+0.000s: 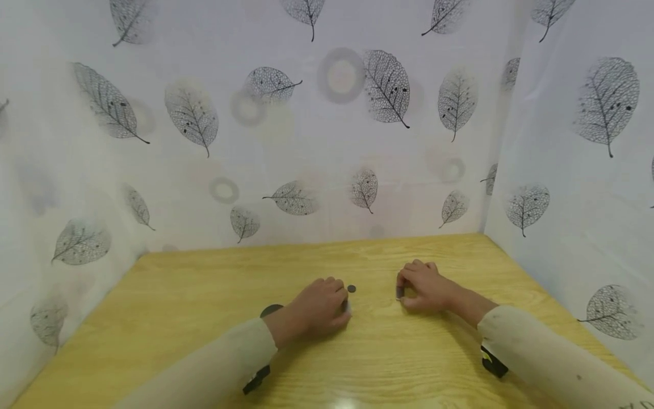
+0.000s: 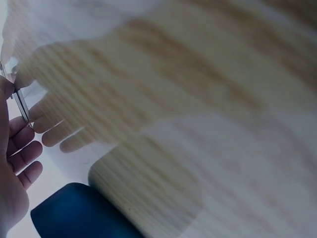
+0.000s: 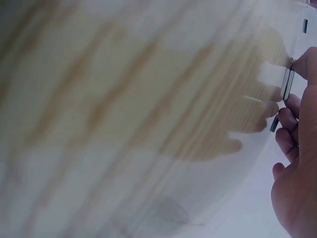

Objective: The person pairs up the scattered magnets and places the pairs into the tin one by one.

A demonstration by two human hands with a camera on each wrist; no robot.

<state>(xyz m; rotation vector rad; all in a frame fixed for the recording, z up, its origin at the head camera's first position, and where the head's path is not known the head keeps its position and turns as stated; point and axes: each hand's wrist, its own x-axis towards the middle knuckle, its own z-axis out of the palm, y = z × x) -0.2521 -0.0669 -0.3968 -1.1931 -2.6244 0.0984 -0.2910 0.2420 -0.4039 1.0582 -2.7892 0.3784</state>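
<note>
In the head view's lower center, the left hand [image 1: 318, 308] pinches a thin piece [image 2: 22, 106]; the right hand [image 1: 423, 287] pinches another piece [image 3: 287, 83]. A loose pinch could drop either onto the desk [image 1: 378, 352].

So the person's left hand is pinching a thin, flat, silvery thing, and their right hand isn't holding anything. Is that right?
Not quite: the right hand isn't empty. The right wrist view shows it pinching a thin, flat, silvery piece too. The left hand does pinch its thin, flat, silvery thing.
</note>
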